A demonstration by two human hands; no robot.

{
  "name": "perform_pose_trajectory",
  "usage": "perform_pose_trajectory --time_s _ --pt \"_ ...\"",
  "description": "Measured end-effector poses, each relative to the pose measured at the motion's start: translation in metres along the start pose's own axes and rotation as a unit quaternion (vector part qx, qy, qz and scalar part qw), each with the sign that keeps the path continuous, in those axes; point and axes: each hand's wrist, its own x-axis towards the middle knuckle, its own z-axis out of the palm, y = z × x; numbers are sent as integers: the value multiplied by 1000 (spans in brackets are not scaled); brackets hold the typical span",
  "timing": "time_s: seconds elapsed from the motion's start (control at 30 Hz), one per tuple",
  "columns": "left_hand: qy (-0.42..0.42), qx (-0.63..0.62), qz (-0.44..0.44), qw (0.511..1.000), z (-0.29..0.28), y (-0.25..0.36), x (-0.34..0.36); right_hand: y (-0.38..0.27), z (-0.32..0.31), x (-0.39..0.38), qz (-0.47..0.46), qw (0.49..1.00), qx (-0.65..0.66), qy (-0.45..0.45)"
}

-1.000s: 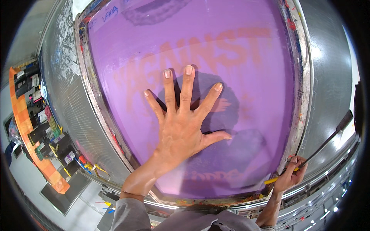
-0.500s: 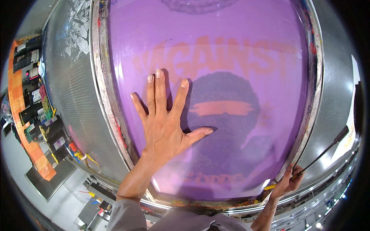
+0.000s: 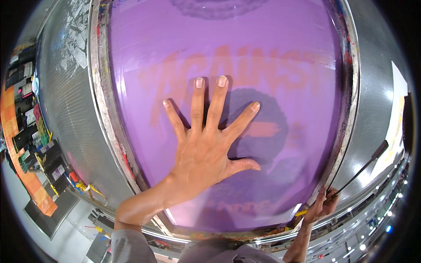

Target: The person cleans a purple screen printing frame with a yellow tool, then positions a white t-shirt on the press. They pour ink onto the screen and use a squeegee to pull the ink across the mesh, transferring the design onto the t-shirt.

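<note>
— What is the left hand (image 3: 202,151) doing?

— It is lying flat and released on the purple screen mesh (image 3: 280,52), fingers (image 3: 197,103) spread wide and pointing away from the person, thumb sticking out to the right. It is grasping nothing, just pressing palm-down a little left of the middle of the mesh.

— And the screen itself?

— It is sitting in a worn metal frame (image 3: 100,105), smeared with old ink, and the frame is resting on a ribbed metal bench (image 3: 61,109). Faint orange lettering and a darker rounded shape are showing through the mesh (the hand is covering part of both).

— Where is the right hand (image 3: 322,206) sitting?

— It is down at the lower right corner of the frame, clenched around the near end of a thin dark rod (image 3: 359,168) that is slanting up and to the right, away from the screen. Something small and yellow (image 3: 301,213) is showing just beside that hand at the frame's edge; I cannot tell what it is.

— Anything else nearby?

— Shelves of coloured clutter (image 3: 30,131) are standing well off to the left, and a grey sleeve (image 3: 127,245) is showing at the left forearm.
</note>
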Motion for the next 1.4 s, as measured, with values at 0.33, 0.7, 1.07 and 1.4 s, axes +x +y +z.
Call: perform_pose_trajectory --time_s 0.33,0.7,1.07,1.4 --pt "24 30 -1 999 8 0 2 -1 7 1 -40 999 26 23" --pt "33 21 0 999 7 0 1 2 1 -1 -14 1000 17 0" --pt "219 -20 -76 973 31 -30 -37 6 6 2 -28 999 28 30" --pt "209 -95 -185 956 92 -7 -192 -3 9 4 -54 998 14 28"
